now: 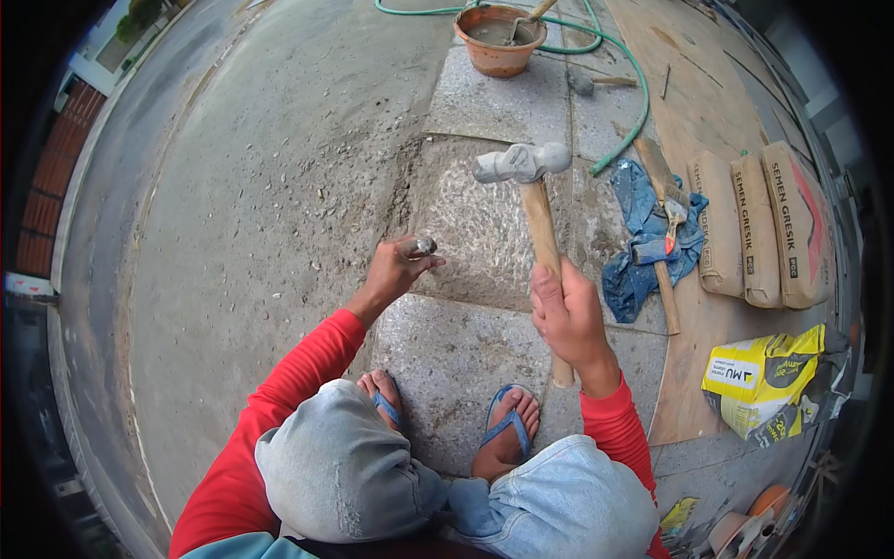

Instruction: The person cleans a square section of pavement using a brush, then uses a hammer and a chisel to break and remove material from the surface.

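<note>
My left hand (pixel 399 270) grips a short metal chisel (pixel 417 245) over the chipped edge of a recessed, rough paving square (pixel 466 219), beside gritty grey concrete (pixel 261 205). Raised above that square is a hammer (pixel 521 163) with a grey metal head and pale wooden handle, which my right hand (pixel 568 321) holds by the lower part. The chisel's lower end is hard to make out. Below both hands my feet in blue sandals (pixel 507 419) rest on a speckled paving slab (pixel 438 340).
An orange mortar bucket (pixel 498 58), green hose (pixel 633 112) and mallet (pixel 582 84) lie beyond. At right are blue cloth (pixel 622 279) with tools on it, stacked paper sacks (pixel 792 224), a plywood board (pixel 689 382) and a yellow bag (pixel 750 391). A road (pixel 121 186) runs along the left.
</note>
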Demonstrator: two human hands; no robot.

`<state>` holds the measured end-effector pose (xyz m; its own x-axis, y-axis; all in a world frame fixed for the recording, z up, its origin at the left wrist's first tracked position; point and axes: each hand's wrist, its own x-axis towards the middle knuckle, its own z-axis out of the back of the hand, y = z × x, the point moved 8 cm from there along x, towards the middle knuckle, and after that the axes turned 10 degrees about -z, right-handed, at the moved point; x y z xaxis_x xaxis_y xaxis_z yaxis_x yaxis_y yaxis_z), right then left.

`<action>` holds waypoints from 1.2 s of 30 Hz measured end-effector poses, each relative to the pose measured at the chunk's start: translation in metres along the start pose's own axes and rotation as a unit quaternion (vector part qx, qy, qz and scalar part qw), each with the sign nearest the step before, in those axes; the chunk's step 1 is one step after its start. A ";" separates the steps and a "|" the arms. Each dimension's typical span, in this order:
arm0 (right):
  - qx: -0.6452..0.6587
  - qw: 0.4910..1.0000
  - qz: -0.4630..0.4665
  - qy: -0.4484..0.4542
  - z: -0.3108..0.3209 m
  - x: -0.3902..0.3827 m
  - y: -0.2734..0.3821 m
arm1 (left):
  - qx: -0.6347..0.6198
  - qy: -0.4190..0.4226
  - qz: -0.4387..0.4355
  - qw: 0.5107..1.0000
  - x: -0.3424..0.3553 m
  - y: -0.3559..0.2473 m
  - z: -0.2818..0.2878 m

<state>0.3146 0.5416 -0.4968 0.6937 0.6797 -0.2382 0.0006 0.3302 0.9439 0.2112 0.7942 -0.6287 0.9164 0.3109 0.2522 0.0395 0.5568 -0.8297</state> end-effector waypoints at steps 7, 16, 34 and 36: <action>0.189 0.939 0.286 -0.001 -0.001 -0.022 0.070 | 0.048 0.022 -0.022 0.998 0.004 -0.004 -0.005; -0.114 0.993 0.012 0.023 -0.021 -0.002 -0.016 | 0.053 -0.003 -0.014 0.998 0.003 0.001 0.007; -0.025 1.000 0.011 -0.011 -0.006 0.000 -0.008 | 0.065 -0.022 -0.009 0.998 -0.002 -0.003 0.018; 0.058 0.998 0.002 -0.005 0.011 -0.007 0.033 | 0.024 -0.013 0.006 1.000 -0.001 0.002 0.014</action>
<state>0.3174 0.5404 -0.4614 0.7011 0.6741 -0.2325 0.0810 0.2487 0.9652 0.2044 0.8063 -0.6236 0.9062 0.3364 0.2560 0.0092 0.5897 -0.8076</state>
